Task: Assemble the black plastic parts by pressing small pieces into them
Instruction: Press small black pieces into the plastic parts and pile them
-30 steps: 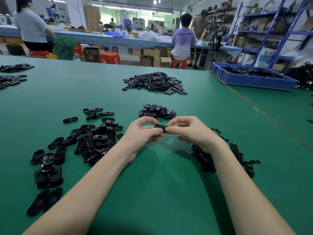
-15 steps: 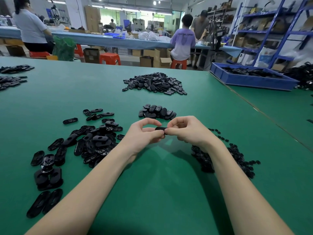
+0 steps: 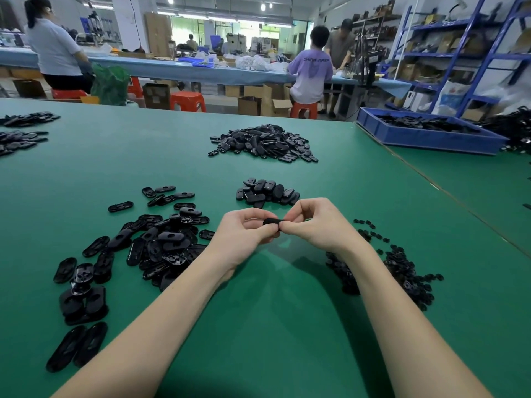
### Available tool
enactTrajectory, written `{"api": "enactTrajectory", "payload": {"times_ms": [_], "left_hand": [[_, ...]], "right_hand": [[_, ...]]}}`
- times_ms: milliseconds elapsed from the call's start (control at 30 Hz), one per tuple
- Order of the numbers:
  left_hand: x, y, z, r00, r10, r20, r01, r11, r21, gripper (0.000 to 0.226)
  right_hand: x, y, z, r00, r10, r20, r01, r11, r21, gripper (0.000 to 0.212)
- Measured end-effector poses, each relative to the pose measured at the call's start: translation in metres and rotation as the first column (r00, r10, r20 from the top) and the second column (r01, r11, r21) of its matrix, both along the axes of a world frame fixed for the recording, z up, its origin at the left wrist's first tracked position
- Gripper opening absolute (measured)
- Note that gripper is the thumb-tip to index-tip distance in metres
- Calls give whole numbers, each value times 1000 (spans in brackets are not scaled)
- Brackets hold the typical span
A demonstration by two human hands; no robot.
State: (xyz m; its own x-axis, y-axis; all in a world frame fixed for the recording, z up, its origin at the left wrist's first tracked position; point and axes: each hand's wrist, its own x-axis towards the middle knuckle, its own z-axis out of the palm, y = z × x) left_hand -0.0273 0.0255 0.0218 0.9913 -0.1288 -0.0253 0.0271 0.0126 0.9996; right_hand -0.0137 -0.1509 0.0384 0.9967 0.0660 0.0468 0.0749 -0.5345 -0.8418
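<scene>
Both hands meet above the middle of the green table (image 3: 273, 326). My left hand (image 3: 244, 234) and my right hand (image 3: 313, 225) pinch one black oval plastic part (image 3: 271, 221) between thumbs and fingertips; most of it is hidden by the fingers. Loose black oval parts (image 3: 161, 242) lie spread to the left. A heap of small black pieces (image 3: 402, 268) lies to the right, partly behind my right forearm. A tidy cluster of black parts (image 3: 267, 192) sits just beyond my hands.
A larger heap of black parts (image 3: 264, 143) lies farther back. More parts (image 3: 20, 133) sit at the far left edge. A blue tray (image 3: 425, 136) of parts stands at the back right. People work at a bench behind; blue shelving (image 3: 459, 53) is on the right.
Hands stay almost where they were. The fingers have closed in tighter over the black part, which shows less than before.
</scene>
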Motion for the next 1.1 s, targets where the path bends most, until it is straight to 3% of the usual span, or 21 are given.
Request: {"api": "enactTrajectory", "payload": {"times_ms": [300, 400, 500, 600, 700, 833, 1100], "left_hand": [[0, -3, -1, 998, 54, 34, -56, 997, 51, 12], [3, 6, 3, 988, -30, 151, -2, 979, 206, 18], [4, 10, 5, 955, -106, 277, -15, 916, 402, 22], [7, 12, 1, 911, -144, 387, -109, 821, 560, 19], [17, 14, -2, 888, -161, 431, -163, 767, 621, 20], [48, 13, -1, 881, -40, 472, -313, 698, 644, 18], [88, -17, 0, 917, 8, 398, -333, 562, 757, 23]], "right_hand": [[-3, 5, -2, 999, -22, 24, 21, 998, 54, 21], [-4, -2, 1, 999, 24, -42, -19, 993, 120, 12], [-5, -10, 2, 995, 21, -98, 1, 975, 224, 9], [-5, -9, -1, 991, 15, -133, 15, 975, 222, 7], [-3, -4, -3, 993, -33, -117, 59, 974, 220, 14], [0, -3, -5, 993, -87, -78, 96, 989, 113, 21], [-1, -4, -13, 993, -47, -110, 48, 999, 1, 19]]}}
